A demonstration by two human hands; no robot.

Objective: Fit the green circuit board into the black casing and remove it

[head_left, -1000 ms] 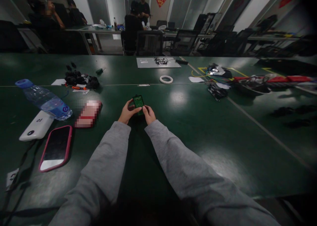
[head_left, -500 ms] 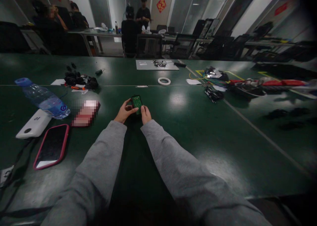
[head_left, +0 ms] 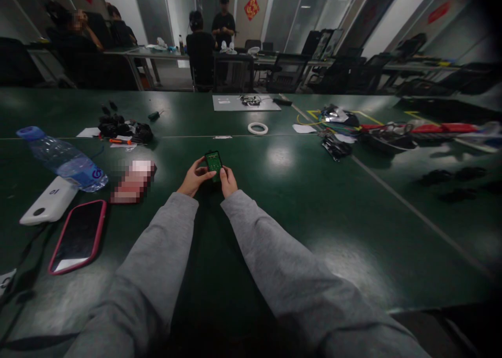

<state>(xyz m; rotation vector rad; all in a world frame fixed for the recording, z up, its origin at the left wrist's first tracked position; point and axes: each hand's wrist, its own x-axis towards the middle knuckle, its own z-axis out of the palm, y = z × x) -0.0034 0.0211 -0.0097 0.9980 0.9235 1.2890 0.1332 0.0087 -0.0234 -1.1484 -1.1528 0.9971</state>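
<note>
Held upright between both hands is a small green circuit board [head_left: 214, 161] in a black frame, its speckled green face turned toward me. My left hand [head_left: 194, 178] grips its left side, with the thumb stretched across the lower part of the face. On the opposite edge, my right hand [head_left: 228, 181] pinches the lower right corner between thumb and fingers. The lower end of the board is partly covered by the thumbs. Both hands are low over the green table [head_left: 274, 206], and whether they rest on it I cannot tell.
To the left lie a water bottle [head_left: 65, 161], a white power bank [head_left: 49, 203], a red-cased phone [head_left: 78, 237] and a blurred-out red item [head_left: 134, 182]. Farther back are a tape roll [head_left: 258, 129], black parts [head_left: 121, 129] and a grey board [head_left: 225, 103]. Cables and parts [head_left: 339, 114] lie right.
The whole view has shifted slightly, so things appear a little farther left. Both hands keep their hold on the circuit board, with barely any change in grip.
</note>
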